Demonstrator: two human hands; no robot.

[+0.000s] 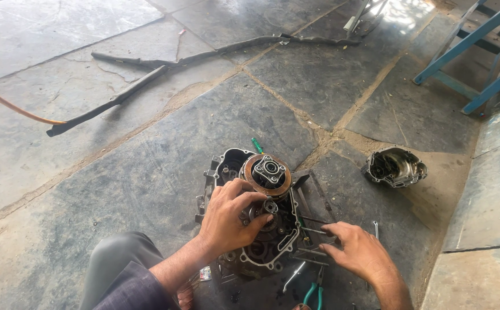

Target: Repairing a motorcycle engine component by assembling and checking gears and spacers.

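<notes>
A detached engine cover (395, 166) lies on the stone floor (118, 166), open side up, up and to the right of the right hand, well apart from it. A green-handled screwdriver (257, 144) shows just above the left hand, its shaft hidden. Green-handled pliers (314, 294) lie below the right hand, near its wrist. A small spanner (375, 229) rests just right of that hand. Far above the left hand a long black rubber strip (146, 77) crosses the slabs. An orange hose (9, 106) enters at far left. A blue metal frame (479, 51) stands at top right.
</notes>
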